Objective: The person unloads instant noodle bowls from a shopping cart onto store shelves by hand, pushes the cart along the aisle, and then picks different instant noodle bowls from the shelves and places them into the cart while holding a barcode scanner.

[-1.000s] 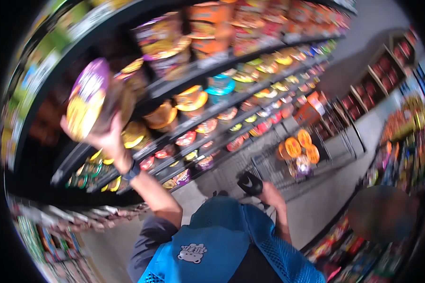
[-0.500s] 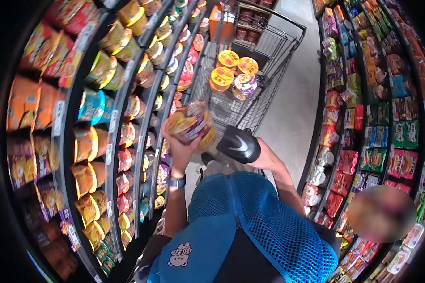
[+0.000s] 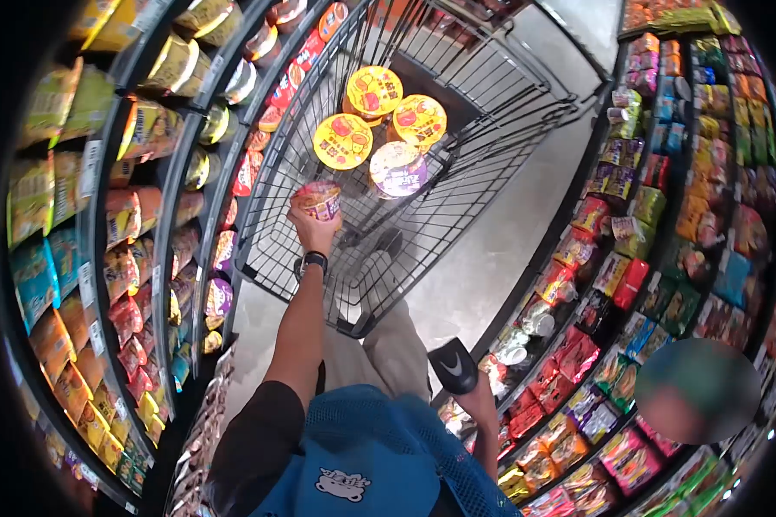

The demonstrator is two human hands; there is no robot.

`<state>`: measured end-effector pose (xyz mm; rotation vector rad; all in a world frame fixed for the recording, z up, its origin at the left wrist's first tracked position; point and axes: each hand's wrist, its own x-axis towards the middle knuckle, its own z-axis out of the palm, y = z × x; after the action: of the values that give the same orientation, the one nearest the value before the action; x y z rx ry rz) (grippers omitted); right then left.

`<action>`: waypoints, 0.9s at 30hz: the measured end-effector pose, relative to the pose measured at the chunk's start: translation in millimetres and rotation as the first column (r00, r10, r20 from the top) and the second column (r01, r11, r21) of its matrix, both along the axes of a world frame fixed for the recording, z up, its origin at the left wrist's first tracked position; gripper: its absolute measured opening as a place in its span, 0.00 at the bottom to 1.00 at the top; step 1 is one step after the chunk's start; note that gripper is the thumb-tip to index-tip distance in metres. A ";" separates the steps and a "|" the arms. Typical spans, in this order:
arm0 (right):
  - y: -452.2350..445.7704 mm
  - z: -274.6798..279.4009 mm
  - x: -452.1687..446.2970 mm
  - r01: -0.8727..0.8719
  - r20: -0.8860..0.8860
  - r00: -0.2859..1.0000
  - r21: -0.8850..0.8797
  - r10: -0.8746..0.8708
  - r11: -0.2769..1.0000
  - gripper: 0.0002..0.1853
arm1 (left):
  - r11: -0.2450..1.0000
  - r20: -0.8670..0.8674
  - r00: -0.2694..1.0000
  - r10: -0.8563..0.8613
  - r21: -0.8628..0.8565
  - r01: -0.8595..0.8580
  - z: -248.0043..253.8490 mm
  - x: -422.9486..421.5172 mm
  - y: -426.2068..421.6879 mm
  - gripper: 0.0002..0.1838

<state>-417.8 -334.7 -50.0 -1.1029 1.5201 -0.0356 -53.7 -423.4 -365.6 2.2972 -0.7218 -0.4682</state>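
My left hand (image 3: 315,228), wearing a wristwatch, is closed around a reddish-purple instant noodle cup (image 3: 322,198), which it holds inside the shopping cart (image 3: 358,323) near the left wall. Just beyond that cup are several tubs: yellow-lidded noodle tubs (image 3: 343,141) and a purple-and-white tub (image 3: 398,170). My right hand (image 3: 478,398) grips a black object (image 3: 452,365) bearing a white curved mark, low on the right and outside the cart. Exactly what kind of thing it is, I cannot tell.
Shelves of noodle cups and packets (image 3: 138,215) line the left side, close to the cart. More shelves with bagged goods (image 3: 569,362) stand on the right. A strip of grey floor (image 3: 483,258) runs between cart and right shelf.
My left hand has carried the noodle cup forward into the cart. The cart is nearer now, and my right hand has moved lower and right with the black object.
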 end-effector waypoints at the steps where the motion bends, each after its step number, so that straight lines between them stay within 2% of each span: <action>1: -8.8 -8.5 -7.8 0.013 -0.019 1.000 0.013 -0.013 1.000 0.22 | 1.000 0.054 0.998 -0.017 -0.010 0.018 -19.3 1.0 -4.2 0.53; 2: -15.3 -13.9 -15.5 0.023 -0.043 0.999 0.023 -0.022 0.999 0.22 | 0.999 0.104 0.994 -0.031 -0.020 0.034 -37.2 0.5 -4.8 0.53; 3: -30.1 -7.1 -13.0 0.007 -0.182 0.983 0.055 0.003 0.998 0.21 | 0.999 0.161 0.986 -0.035 -0.018 0.038 -48.4 1.7 -4.7 0.54; 4: -25.1 -23.8 -35.8 0.010 -0.156 0.988 0.120 0.009 0.993 0.21 | 1.000 0.173 0.985 -0.023 -0.012 0.026 -59.1 1.9 -7.0 0.53; 7: -47.3 -42.2 -45.9 -0.006 -0.119 0.993 0.110 0.019 0.994 0.18 | 0.999 0.205 0.979 0.011 -0.033 -0.004 -75.2 8.8 -11.6 0.51; 10: -72.6 -48.2 -39.7 -0.111 -0.173 0.974 0.189 0.144 0.976 0.18 | 0.999 -0.011 0.999 -0.035 -0.006 0.035 -71.5 15.0 -8.6 0.49; 11: -76.4 -50.4 -35.1 -0.100 -0.142 0.982 0.164 0.124 0.981 0.19 | 1.000 -0.100 0.995 0.006 0.006 -0.005 -65.4 14.7 -7.1 0.48; 14: -86.0 -50.0 -20.9 -0.111 -0.079 0.989 0.128 0.122 0.985 0.21 | 0.996 0.157 0.984 -0.082 -0.016 0.086 -31.0 21.6 -9.4 0.47; 15: -86.9 -49.6 -18.1 -0.125 -0.085 0.987 0.122 0.135 0.985 0.22 | 0.991 0.163 0.980 -0.117 0.085 0.104 -28.0 25.1 -4.3 0.49; 18: -82.6 -52.8 -11.3 -0.153 -0.141 0.975 0.119 0.169 0.981 0.25 | 0.904 0.086 0.925 -0.371 0.262 0.338 -11.2 35.9 1.0 0.51; 19: -81.7 -49.8 -8.0 -0.165 -0.152 0.971 0.129 0.183 0.978 0.25 | 0.903 0.095 0.914 -0.394 0.226 0.366 -9.9 34.5 0.4 0.52; 22: -49.9 -73.2 -25.4 -0.219 -0.110 0.968 0.075 0.226 0.973 0.23 | 0.841 0.150 0.853 -0.501 0.318 0.438 -9.1 31.1 -13.6 0.54; 23: -43.7 -73.8 -24.5 -0.236 -0.114 0.963 0.070 0.242 0.969 0.21 | 0.834 0.122 0.852 -0.509 0.315 0.453 -25.9 32.3 -15.7 0.57; 26: -42.3 -57.6 -0.6 -0.251 -0.077 0.964 0.033 0.253 0.967 0.18 | 0.762 -0.027 0.840 -0.542 0.405 0.505 -22.5 31.9 -36.5 0.61; 27: -42.4 -51.1 7.4 -0.254 -0.092 0.963 0.018 0.254 0.967 0.19 | 0.729 -0.007 0.824 -0.567 0.461 0.506 -22.6 31.5 -38.8 0.63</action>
<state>-410.4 -377.1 -101.1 -1.3023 1.4484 0.1998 -22.2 -462.2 -388.2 2.5288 -1.5107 -0.8201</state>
